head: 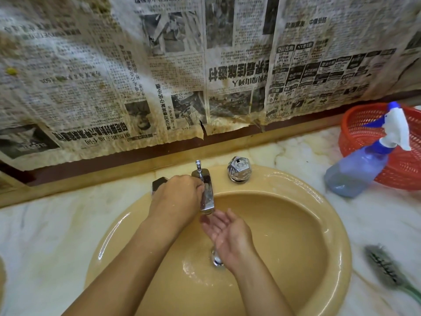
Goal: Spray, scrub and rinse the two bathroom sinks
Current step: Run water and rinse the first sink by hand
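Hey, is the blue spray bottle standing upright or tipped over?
Tipped. The translucent blue spray bottle leans back against the red plastic basket, its white nozzle head resting over the basket's side.

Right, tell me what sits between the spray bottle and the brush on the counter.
Nothing in the head view: only bare, wet marble counter separates the spray bottle from the brush, right of the sink.

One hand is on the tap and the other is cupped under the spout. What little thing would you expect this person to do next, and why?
Probably scoop water and splash it round the basin. The right hand lies open, palm up, under the spout, the left hand covers the left tap handle, and the sink rim already glistens wet. The brush lies set aside.
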Tool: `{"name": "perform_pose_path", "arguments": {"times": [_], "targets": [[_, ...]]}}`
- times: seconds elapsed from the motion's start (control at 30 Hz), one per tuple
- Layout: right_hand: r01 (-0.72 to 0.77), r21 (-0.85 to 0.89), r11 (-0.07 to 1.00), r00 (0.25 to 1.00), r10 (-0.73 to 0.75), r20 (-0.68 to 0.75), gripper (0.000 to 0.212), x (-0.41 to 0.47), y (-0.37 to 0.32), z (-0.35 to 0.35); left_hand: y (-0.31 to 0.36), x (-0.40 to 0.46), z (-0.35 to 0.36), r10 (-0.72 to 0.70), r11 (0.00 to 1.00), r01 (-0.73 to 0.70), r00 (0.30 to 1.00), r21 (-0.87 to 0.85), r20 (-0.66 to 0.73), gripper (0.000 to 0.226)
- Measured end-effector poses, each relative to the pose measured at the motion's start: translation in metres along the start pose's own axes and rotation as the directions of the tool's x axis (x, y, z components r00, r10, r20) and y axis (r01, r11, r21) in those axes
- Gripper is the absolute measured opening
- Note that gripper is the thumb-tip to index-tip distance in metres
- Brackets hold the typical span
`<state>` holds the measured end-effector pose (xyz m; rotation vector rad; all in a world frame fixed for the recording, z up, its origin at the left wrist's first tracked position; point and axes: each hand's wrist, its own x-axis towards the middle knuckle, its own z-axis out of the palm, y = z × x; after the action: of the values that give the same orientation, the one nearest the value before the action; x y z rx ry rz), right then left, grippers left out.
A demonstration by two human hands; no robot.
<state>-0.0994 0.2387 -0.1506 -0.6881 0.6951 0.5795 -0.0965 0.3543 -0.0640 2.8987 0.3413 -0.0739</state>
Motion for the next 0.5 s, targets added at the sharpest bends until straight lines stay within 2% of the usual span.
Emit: {"name": "perform_pose_path", "arguments": {"times": [0.1, 0.27, 0.3, 0.43, 0.5], "targets": [[0.0, 0.069, 0.998, 1.0, -0.002, 0.031, 0.036, 0.004, 0.005, 0.009, 0.001, -0.003, -0.001, 0.003, 1.0, -0.003, 1.0, 0.011, -0.003, 0.03], [-0.081, -0.057, 0.995, 0.995, 0.077, -0.065, 0.024, 0.001, -0.011, 0.0, 0.0, -0.004, 0.0, 0.017, 1.0, -0.017, 1.0, -0.008, -0.016, 0.031], [-0.063, -0.082, 0.995, 0.995, 0.056, -0.08, 0.026, 0.004, -0.023, 0.003, 0.0, -0.005, 0.002, 0.023, 1.0, -0.023, 1.0, -0.009, -0.012, 0.031], [0.091, -0.208, 0.974, 0.996, -0.091, 0.011, 0.032, 0.009, -0.064, 0.041, 0.001, -0.005, 0.004, 0.038, 0.999, -0.037, 0.999, 0.028, -0.039, 0.033], [0.104, -0.23, 0.968, 0.994, -0.097, 0.044, 0.032, 0.002, -0.066, 0.047, 0.009, -0.012, 0.007, 0.039, 0.993, -0.034, 0.998, 0.11, -0.048, 0.035]]}}
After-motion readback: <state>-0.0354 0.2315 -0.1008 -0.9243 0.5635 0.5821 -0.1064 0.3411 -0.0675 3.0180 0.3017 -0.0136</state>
